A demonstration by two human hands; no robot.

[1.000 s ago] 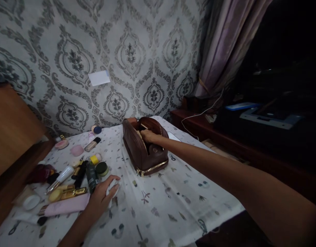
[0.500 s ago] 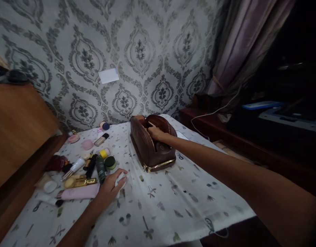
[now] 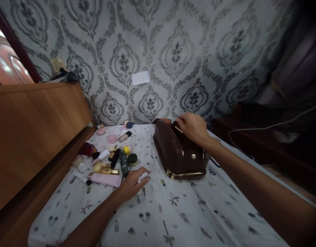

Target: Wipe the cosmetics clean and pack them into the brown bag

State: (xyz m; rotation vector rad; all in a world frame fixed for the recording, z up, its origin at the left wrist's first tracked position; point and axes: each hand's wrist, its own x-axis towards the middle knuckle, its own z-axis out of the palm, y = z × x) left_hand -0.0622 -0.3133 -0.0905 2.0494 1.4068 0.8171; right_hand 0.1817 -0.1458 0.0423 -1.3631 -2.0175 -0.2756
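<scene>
My left hand (image 3: 133, 183) rests on the patterned cloth, its fingers closed round a small white crumpled thing (image 3: 143, 176), perhaps a tissue. Just beyond it are a dark green tube (image 3: 124, 163), a round dark green jar (image 3: 132, 159) and a pink tube (image 3: 106, 179). A brown toiletry bag (image 3: 170, 147) with gold zips stands unzipped at the top. Over its opening is my right hand (image 3: 195, 127), fingers curled down at the rim; what they grip, if anything, is hidden. A thin pale strip (image 3: 179, 129) shows below these fingers.
Several cosmetics lie to the left, among them a foundation bottle (image 3: 125, 136), a pink sponge (image 3: 112, 138) and a gold tube (image 3: 110, 171). A wooden board (image 3: 42, 127) borders the left side. A white cable (image 3: 266, 128) runs at the right, and a patterned wall stands behind.
My right hand has risen from inside the bag to above its opening. My left hand keeps hold of the white thing. The view has turned left.
</scene>
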